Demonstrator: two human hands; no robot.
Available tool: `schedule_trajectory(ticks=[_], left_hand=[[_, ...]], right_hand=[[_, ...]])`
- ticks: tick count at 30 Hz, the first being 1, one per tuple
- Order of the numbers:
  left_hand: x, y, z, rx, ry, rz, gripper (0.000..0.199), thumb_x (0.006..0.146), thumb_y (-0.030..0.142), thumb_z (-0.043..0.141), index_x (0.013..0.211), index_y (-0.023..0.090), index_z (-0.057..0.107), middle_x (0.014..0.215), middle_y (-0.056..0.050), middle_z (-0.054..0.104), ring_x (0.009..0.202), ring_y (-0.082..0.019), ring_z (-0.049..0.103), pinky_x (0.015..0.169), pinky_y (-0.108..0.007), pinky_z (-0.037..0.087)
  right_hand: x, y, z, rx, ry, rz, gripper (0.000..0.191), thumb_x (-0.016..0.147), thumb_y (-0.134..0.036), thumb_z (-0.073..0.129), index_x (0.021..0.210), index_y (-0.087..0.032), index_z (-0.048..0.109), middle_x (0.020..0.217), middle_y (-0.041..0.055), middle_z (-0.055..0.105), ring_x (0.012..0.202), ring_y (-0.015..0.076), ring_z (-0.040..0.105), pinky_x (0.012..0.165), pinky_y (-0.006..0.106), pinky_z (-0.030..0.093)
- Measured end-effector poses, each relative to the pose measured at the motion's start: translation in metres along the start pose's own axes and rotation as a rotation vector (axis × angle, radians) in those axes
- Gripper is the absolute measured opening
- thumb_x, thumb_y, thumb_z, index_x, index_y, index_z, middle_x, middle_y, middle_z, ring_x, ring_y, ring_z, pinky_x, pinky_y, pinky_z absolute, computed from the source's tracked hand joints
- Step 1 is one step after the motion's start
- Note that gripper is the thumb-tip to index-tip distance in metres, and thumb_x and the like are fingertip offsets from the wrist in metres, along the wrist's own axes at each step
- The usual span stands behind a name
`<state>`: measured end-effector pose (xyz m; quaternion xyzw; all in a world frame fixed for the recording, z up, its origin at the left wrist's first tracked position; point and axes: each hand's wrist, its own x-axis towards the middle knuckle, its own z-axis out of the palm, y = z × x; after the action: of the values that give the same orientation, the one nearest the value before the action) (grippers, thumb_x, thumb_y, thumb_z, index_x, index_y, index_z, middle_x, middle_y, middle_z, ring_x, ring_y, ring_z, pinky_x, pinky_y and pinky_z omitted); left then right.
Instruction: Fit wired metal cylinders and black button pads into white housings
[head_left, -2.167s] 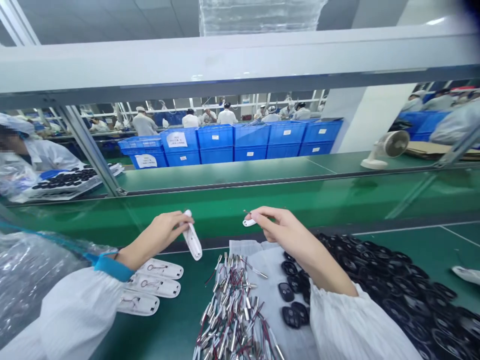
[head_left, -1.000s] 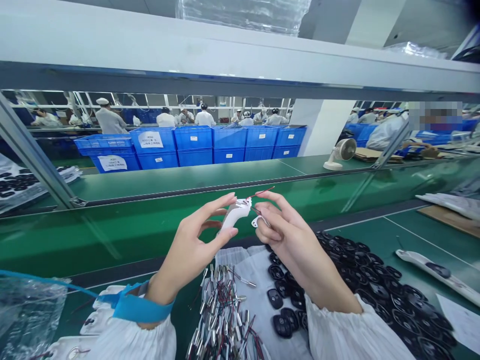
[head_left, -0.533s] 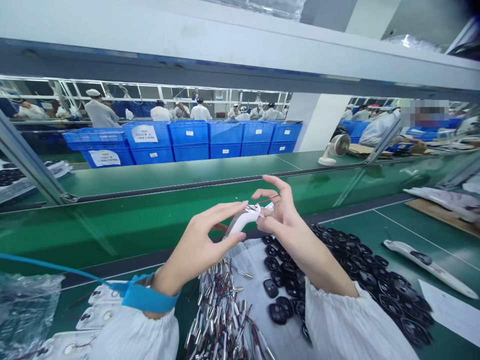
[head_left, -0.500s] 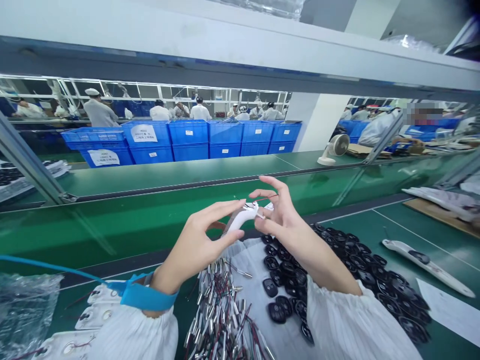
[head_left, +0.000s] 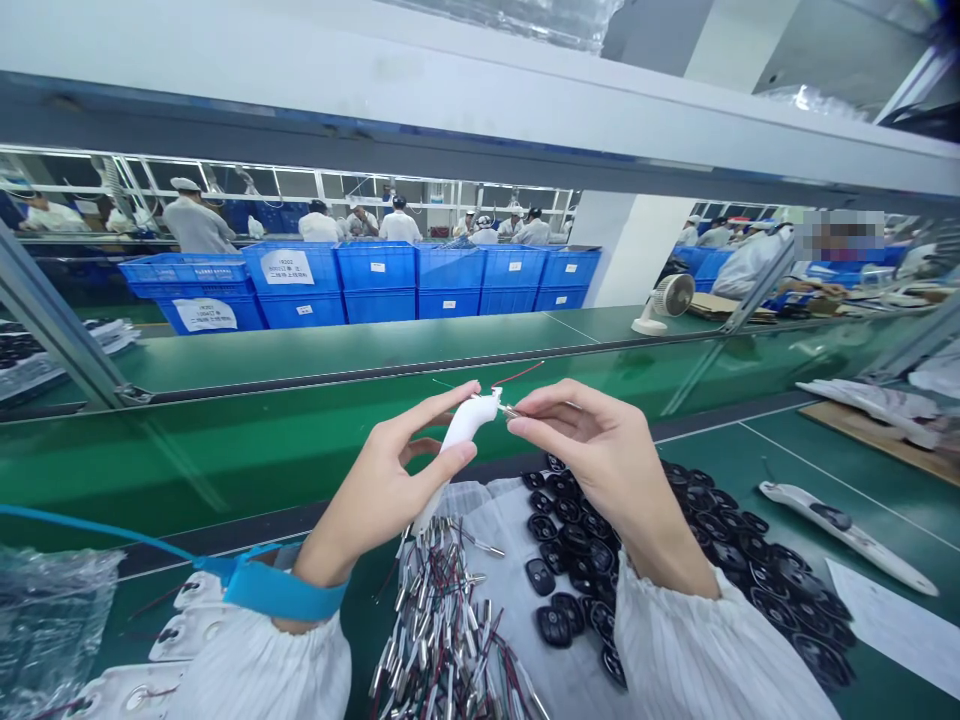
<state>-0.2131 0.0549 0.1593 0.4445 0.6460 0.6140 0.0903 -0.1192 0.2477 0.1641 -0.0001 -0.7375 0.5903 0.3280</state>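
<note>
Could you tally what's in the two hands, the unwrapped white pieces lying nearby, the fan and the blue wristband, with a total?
White piece in the left hand: 1
Small metal part in the right hand: 1
Flat white pieces lying at left, partly hidden: 3
White handle lying at right: 1
Fan: 1
Blue wristband: 1
Total: 8

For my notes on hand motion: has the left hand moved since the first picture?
Yes, rightward in view: the left hand was left of the metal parts; now it reaches past their left edge.
</note>
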Motion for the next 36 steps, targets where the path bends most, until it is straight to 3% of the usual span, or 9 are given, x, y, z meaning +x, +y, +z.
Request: schedule_trajectory(ticks=[5,9,18,22,26,31,36], left_hand=[[0.0,0.001,-0.002,-0.054,-0.01,-0.035,0.045,0.098,0.038,0.069,0.143,0.033,0.063,0.15,-0.002,0.059,0.138,-0.03,0.054,0.098,-0.034,0.061],[0.001,0.004,-0.001,-0.072,-0.02,-0.051,0.043,0.101,0.04,0.065,0.144,0.036,0.062,0.151,0.001,0.058,0.133,-0.027,0.059,0.095,-0.03,0.062],[0.002,0.003,-0.001,-0.002,-0.006,-0.16,0.05,0.1,0.05,0.064,0.147,0.034,0.06,0.148,-0.003,0.061,0.113,-0.029,0.071,0.089,-0.035,0.063],[0.004,0.002,0.003,-0.09,0.024,-0.191,0.051,0.1,0.048,0.063,0.148,0.03,0.059,0.145,-0.004,0.064,0.112,-0.029,0.07,0.086,-0.034,0.063],[0.003,0.003,0.001,-0.073,0.006,-0.147,0.05,0.099,0.045,0.066,0.146,0.029,0.061,0.15,-0.002,0.059,0.123,-0.029,0.065,0.093,-0.031,0.061],[0.002,0.004,-0.003,-0.023,-0.001,-0.172,0.052,0.099,0.051,0.062,0.148,0.031,0.059,0.141,-0.004,0.066,0.104,-0.028,0.071,0.081,-0.033,0.063],[0.002,0.004,0.0,-0.007,-0.037,-0.119,0.045,0.101,0.046,0.063,0.144,0.034,0.062,0.151,0.001,0.058,0.12,-0.028,0.065,0.083,-0.028,0.062]], right_hand=[[-0.003,-0.002,0.003,-0.132,0.075,-0.18,0.025,0.085,-0.03,0.083,0.107,-0.026,0.072,0.09,0.0016,0.075,0.089,0.0207,0.076,0.088,0.036,0.065],[-0.003,0.0,0.003,-0.128,0.05,-0.188,0.033,0.085,-0.028,0.082,0.115,-0.027,0.067,0.088,0.0005,0.076,0.087,0.0211,0.077,0.086,0.036,0.065],[-0.003,-0.001,0.002,-0.303,0.057,-0.293,0.019,0.091,-0.031,0.078,0.107,-0.025,0.07,0.093,0.0033,0.077,0.086,0.0233,0.077,0.084,0.038,0.064],[-0.003,0.0,0.005,-0.266,0.032,-0.277,0.015,0.091,-0.028,0.076,0.104,-0.024,0.069,0.099,0.0039,0.075,0.088,0.0214,0.075,0.083,0.037,0.064],[-0.003,-0.002,0.007,-0.259,0.019,-0.295,0.013,0.091,-0.021,0.076,0.101,-0.023,0.069,0.096,0.0023,0.073,0.087,0.0195,0.073,0.084,0.035,0.063],[-0.004,-0.002,0.008,-0.319,0.011,-0.343,0.007,0.094,-0.02,0.073,0.097,-0.024,0.069,0.092,0.0021,0.071,0.086,0.0191,0.071,0.084,0.036,0.061],[-0.002,0.005,0.012,-0.177,-0.004,-0.265,0.01,0.092,-0.022,0.076,0.099,-0.023,0.069,0.097,0.0026,0.072,0.09,0.0184,0.072,0.086,0.034,0.062]])
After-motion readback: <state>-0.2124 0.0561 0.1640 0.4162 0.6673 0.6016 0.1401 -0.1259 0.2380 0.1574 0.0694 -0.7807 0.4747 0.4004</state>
